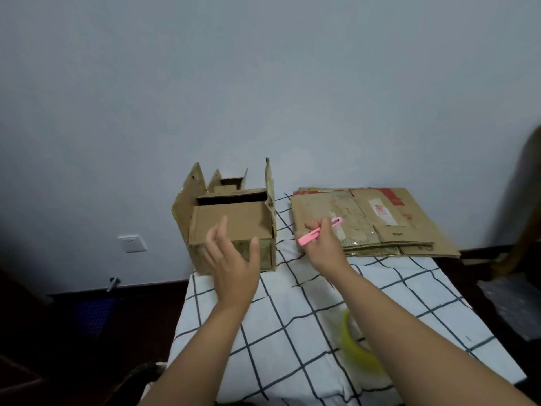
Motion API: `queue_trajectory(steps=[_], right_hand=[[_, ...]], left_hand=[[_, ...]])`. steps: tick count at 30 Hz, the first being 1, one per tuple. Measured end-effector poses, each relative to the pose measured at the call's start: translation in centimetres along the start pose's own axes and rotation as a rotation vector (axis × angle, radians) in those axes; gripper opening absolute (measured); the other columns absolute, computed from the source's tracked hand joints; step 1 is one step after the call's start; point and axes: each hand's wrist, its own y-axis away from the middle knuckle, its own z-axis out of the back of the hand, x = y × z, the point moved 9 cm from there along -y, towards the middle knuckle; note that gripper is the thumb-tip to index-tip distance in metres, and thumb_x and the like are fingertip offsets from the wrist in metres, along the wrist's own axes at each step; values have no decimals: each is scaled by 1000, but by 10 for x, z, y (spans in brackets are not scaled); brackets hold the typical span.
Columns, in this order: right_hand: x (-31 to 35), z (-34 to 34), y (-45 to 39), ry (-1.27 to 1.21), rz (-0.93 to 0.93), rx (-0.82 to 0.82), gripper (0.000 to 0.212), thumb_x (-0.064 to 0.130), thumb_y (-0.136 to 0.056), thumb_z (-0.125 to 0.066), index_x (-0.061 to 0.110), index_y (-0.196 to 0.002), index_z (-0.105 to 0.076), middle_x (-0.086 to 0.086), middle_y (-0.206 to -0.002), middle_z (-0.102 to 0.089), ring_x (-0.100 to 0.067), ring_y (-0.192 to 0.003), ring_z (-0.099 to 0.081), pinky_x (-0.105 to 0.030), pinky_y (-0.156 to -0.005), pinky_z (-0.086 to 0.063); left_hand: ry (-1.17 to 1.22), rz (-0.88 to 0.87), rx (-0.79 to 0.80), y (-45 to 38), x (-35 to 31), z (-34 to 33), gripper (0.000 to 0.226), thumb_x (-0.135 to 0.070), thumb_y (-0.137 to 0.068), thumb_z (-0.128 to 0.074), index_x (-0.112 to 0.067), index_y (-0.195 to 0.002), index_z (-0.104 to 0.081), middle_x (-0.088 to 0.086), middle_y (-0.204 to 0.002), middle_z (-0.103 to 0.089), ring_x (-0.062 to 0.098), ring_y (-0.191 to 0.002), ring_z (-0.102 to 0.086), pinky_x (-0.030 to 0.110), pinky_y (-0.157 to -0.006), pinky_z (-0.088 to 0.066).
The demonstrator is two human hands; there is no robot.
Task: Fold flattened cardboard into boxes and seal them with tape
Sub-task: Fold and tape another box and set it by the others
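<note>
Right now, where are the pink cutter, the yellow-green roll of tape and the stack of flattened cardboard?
pink plastic cutter [314, 234]: head view, middle of its handle.
yellow-green roll of tape [349, 342]: head view, its left outer rim.
stack of flattened brown cardboard [409, 230]: head view, top sheet, near its middle.

A brown cardboard box [231, 230] is stood upright at the far left of the checked surface [292, 317], against the wall. Its near flap is folded down over the top, while the side and far flaps are left raised, and a dark gap is left open. Glossy tape is seen on its front face. To its right, well apart, flattened cardboard sheets [371, 221] are stacked flat. A yellow tape roll [355, 344] is partly hidden nearer.
</note>
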Motion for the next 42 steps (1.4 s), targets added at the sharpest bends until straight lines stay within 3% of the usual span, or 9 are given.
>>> queue_trajectory(steps=[5, 12, 15, 20, 24, 28, 32, 36, 42], right_hand=[[-28, 49, 5, 160, -35, 35, 21, 17, -90, -64, 23, -91, -44, -6, -104, -65, -30, -94, -62, -40, -78, -49], [-78, 102, -4, 388, -53, 35, 22, 12, -88, -62, 17, -98, -43, -11, -91, -62, -31, -82, -58, -40, -65, -46], [-93, 109, -16, 490, -33, 18, 24, 12, -87, -62, 18, -103, -44, -10, -92, -59, -28, -81, -57, -41, -67, -48], [-116, 105, -35, 494, -54, 37, 54, 27, -77, -78, 23, -118, -43, -8, -109, -50, -27, -93, -55, -43, -80, -53], [-132, 98, -41, 528, -46, 23, 44, 24, -80, -73, 20, -112, -44, -8, -109, -53, -27, -107, -44, -44, -82, -51], [-137, 95, -40, 530, -54, 3, 38, 25, -81, -72, 22, -104, -42, -6, -104, -52, -23, -100, -41, -41, -72, -50], [-132, 100, -39, 475, -67, -7, 44, 25, -78, -78, 21, -105, -44, -4, -105, -45, -24, -96, -45, -39, -74, -50], [-128, 109, -36, 451, -75, -20, 39, 21, -80, -74, 24, -104, -44, -4, -100, -50, -22, -87, -52, -39, -70, -51], [-103, 137, -23, 338, -58, -107, 26, 5, -88, -55, 21, -107, -46, -9, -98, -54, -20, -79, -55, -34, -58, -42]], left_hand=[[19, -217, 303, 35, -62, -70, 55, -44, -92, -53, -17, -139, -45, 7, -132, -47, 22, -120, -43, 34, -98, -39], [-104, -8, 684, 56, -58, -172, 63, -41, -96, -57, -19, -150, -33, 8, -153, -31, 29, -140, -31, 40, -112, -32], [-176, 95, 690, 45, -46, -195, 62, -42, -97, -55, -18, -150, -34, 10, -155, -31, 33, -140, -30, 41, -112, -29], [-212, 317, 701, 26, -13, -226, 70, -49, -94, -53, -20, -153, -27, 17, -147, -41, 38, -133, -38, 45, -110, -35], [-161, 368, 632, 19, -11, -228, 65, -37, -94, -58, -17, -150, -32, 16, -140, -45, 36, -130, -40, 43, -108, -37], [25, 458, 539, 10, -10, -226, 60, -23, -91, -59, -17, -145, -35, 11, -135, -51, 32, -117, -54, 44, -99, -48], [337, 737, 516, 12, -5, -228, 25, -5, -91, -58, -12, -114, -51, 11, -121, -63, 28, -101, -63, 35, -80, -55], [622, 903, 576, 20, -22, -230, 45, 7, -95, -48, -17, -132, -39, 7, -124, -57, 25, -98, -64, 33, -67, -58], [689, 766, 594, 12, -63, -208, 55, 9, -94, -48, -34, -125, -34, 4, -130, -56, 29, -107, -65, 54, -89, -56]])
